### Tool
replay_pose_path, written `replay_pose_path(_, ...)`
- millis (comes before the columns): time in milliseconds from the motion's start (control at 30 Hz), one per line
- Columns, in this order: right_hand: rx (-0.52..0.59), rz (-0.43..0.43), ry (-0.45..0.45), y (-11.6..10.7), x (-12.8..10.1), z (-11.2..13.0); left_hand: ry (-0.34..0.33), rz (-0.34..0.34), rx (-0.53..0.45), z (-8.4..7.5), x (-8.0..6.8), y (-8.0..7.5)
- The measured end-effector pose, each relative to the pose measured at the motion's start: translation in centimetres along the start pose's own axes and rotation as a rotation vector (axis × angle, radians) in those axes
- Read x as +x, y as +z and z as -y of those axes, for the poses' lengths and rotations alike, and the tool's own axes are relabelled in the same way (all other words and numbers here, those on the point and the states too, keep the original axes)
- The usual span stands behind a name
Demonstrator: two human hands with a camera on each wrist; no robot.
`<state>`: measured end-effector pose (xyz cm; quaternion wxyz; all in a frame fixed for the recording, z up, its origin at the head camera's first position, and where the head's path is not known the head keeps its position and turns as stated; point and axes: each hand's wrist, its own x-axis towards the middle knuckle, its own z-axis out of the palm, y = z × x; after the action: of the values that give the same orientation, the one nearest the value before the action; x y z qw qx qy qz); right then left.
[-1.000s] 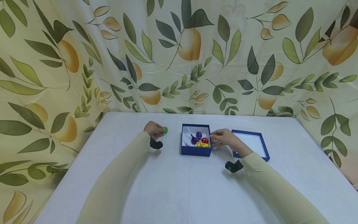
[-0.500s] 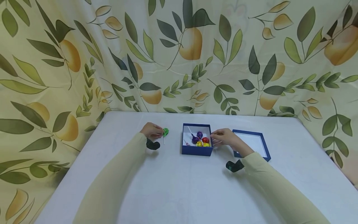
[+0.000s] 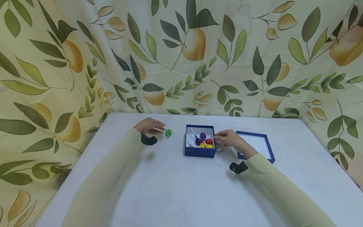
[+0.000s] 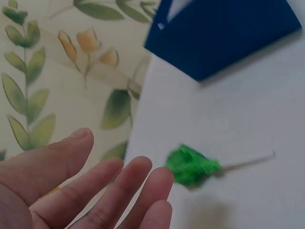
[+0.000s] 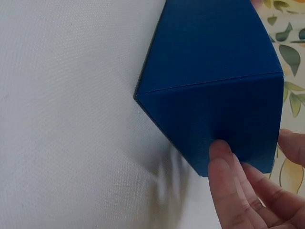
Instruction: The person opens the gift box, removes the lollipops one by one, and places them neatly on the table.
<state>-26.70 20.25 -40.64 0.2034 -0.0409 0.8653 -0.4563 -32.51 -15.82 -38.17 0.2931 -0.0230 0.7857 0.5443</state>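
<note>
A green-wrapped lollipop (image 3: 168, 133) lies on the table with its white stick towards the near edge. To its left, my left hand (image 3: 150, 125) is held with loose, spread fingers and nothing in its grasp. In the left wrist view the fingertips (image 4: 162, 176) look very close to the lollipop's head; contact cannot be told. Further right stands a blue box (image 3: 200, 152), uncovered, with several purple, red and yellow lollipops (image 3: 203, 141) inside. My right hand (image 3: 229, 139) grips the box's right wall, fingers (image 5: 224, 167) on the outside and thumb (image 5: 291, 144) at the rim.
A blue-edged box lid (image 3: 267, 148) lies with its white inside up, right of the box and partly behind the right hand. White cloth covers the table (image 3: 181, 189). A leaf-and-fruit patterned curtain (image 3: 175, 78) hangs behind and along the left.
My left hand has let go of the green lollipop and drawn away to the left, its fingers spreading. The lollipop stays on the table. My right hand keeps its place at the box.
</note>
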Motion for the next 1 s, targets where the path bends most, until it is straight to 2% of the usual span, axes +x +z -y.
replay_pose_path(233, 0.001, -0.005, 0.002, -0.1, 0.1, -0.1, 0.044, 0.063, 0.072, -3.3, -0.5, 2.0)
replay_pose_path(467, 0.001, -0.002, -0.002, 0.0, 0.1, -0.2, 0.048, 0.144, 0.050, -5.4, -0.2, 5.8)
replay_pose_path(700, 0.002, -0.004, 0.005, 0.0, 0.1, -0.2, 0.061, 0.214, 0.095, -6.4, 0.8, 9.8)
replay_pose_path(867, 0.004, -0.005, 0.012, 0.0, 0.0, -0.1, 0.031, 0.217, 0.151, -6.3, 1.9, 11.9)
replay_pose_path(1000, 0.000, -0.006, 0.005, -0.1, -0.1, -0.1, -0.011, 0.206, 0.160, -6.1, 2.8, 13.0)
